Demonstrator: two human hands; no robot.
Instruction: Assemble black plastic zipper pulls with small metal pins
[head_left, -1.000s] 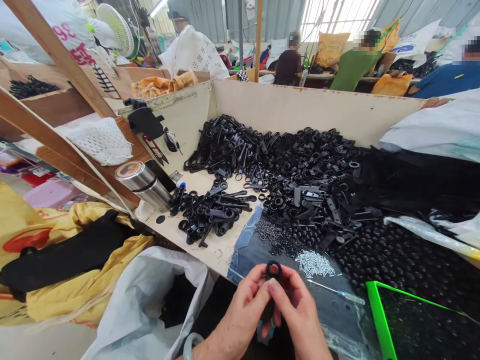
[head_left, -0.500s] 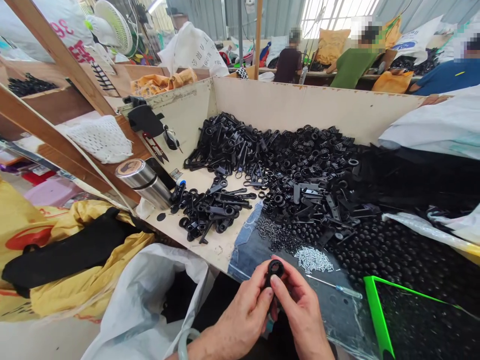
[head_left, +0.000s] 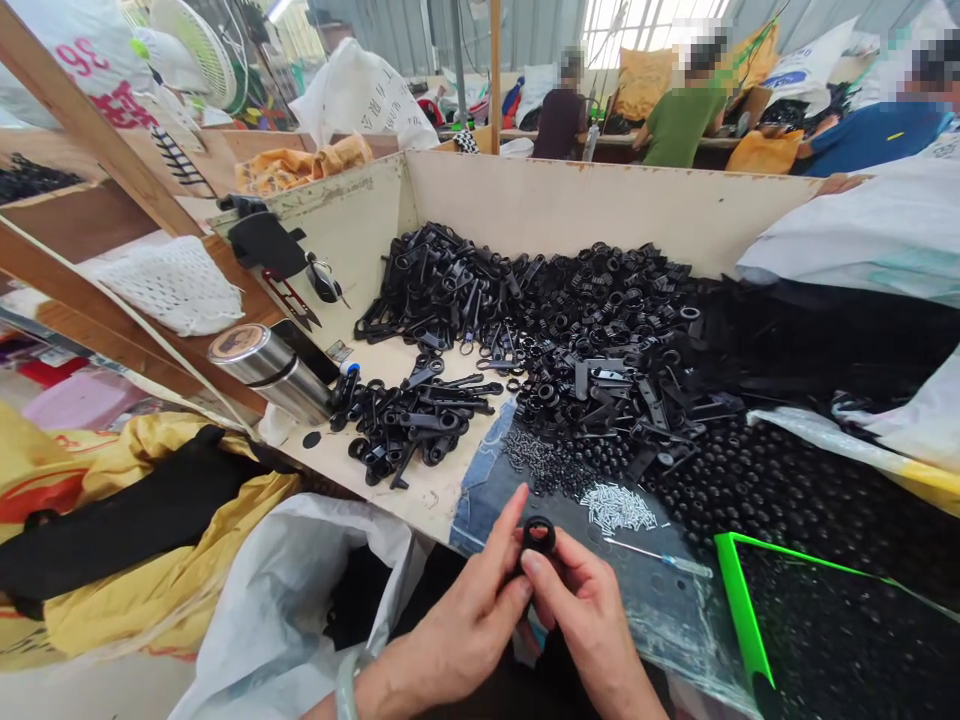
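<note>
A black plastic part with a round ring end (head_left: 538,534) is held upright between my two hands, just in front of the bench edge. My right hand (head_left: 581,600) pinches it, its thumb on the lower edge of the ring. My left hand (head_left: 472,610) grips the part below the ring with its thumb, while its index finger points up past the ring. Fingers hide the lower end. Beyond my hands lies a heap of small silver screws (head_left: 619,508), with a screwdriver (head_left: 660,556) beside it. Small dark metal pieces (head_left: 534,455) are piled behind.
Heaps of black lever-like parts (head_left: 420,420) and black rings (head_left: 615,310) cover the bench. Many black balls (head_left: 757,480) and a green-edged tray (head_left: 739,600) are at right. A steel flask (head_left: 274,370) stands left; a white sack (head_left: 262,600) gapes below. Other people (head_left: 682,120) work behind.
The left index finger has lifted off the ring and now points upward. Both hands still hold the black part. The view has shifted slightly to the right.
</note>
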